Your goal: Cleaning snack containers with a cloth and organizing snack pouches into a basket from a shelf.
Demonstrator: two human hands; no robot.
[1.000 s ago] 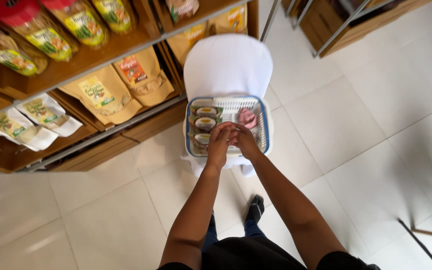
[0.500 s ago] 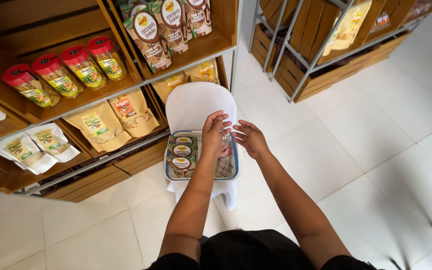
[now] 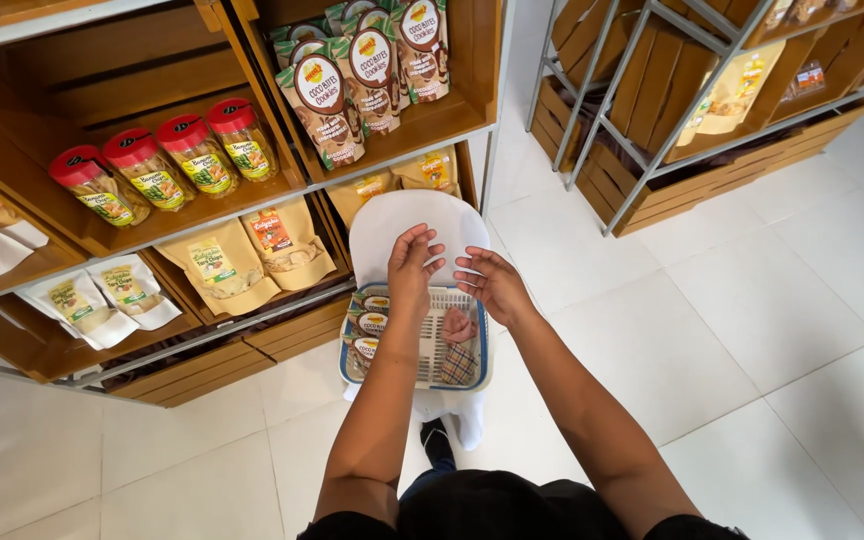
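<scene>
My left hand (image 3: 412, 268) and my right hand (image 3: 489, 282) hover empty, fingers apart, above a white basket with a blue rim (image 3: 481, 362). The basket rests on a white chair (image 3: 400, 222). Along its left side lie three brown cookie packs (image 3: 366, 325). A pink cloth (image 3: 458, 326) and a checked cloth (image 3: 457, 366) lie at its right. My left forearm covers part of the basket's middle.
A wooden shelf unit (image 3: 102, 90) stands to the left with red-lidded jars (image 3: 162, 160), brown cookie pouches (image 3: 352, 70), tan bags (image 3: 252, 250) and white bags (image 3: 102, 295). A second rack (image 3: 672, 110) stands at the upper right. The floor (image 3: 752, 330) is white tile.
My hands have lifted out of the basket and parted. The view has tilted up, showing more of the shelves, and the basket now sits lower in the frame.
</scene>
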